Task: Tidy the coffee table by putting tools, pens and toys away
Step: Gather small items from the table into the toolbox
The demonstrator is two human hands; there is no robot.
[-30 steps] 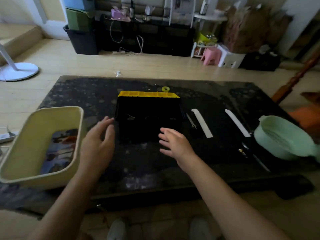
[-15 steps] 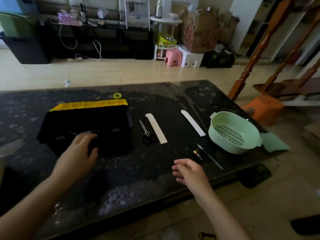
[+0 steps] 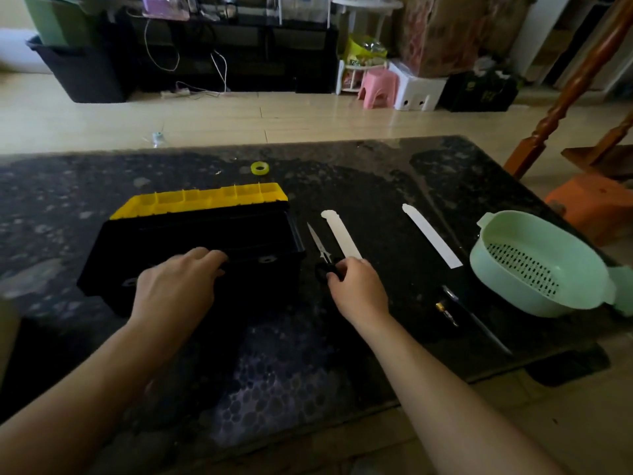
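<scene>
An open black toolbox (image 3: pixel 239 241) with a yellow lid stands on the dark coffee table (image 3: pixel 376 173). My left hand (image 3: pixel 178 289) rests on its near rim, fingers curled over the edge. Just right of the box lie small scissors (image 3: pixel 320 248) with black handles, blades pointing away. My right hand (image 3: pixel 356 289) pinches those black handles. Two white flat strips (image 3: pixel 342 238) (image 3: pixel 431 234) lie further right. A dark pen (image 3: pixel 476 320) and a small screwdriver bit (image 3: pixel 445 311) lie near the table's front right edge.
A mint green colander (image 3: pixel 534 265) sits at the table's right edge. A yellow tape roll (image 3: pixel 259 168) lies behind the toolbox. A wooden stair post (image 3: pixel 565 84), an orange block and a pink stool (image 3: pixel 376 87) stand on the floor beyond.
My right hand moved up and left from the table's front edge to the scissors' handles and took hold of them. My left hand stayed on the toolbox rim.
</scene>
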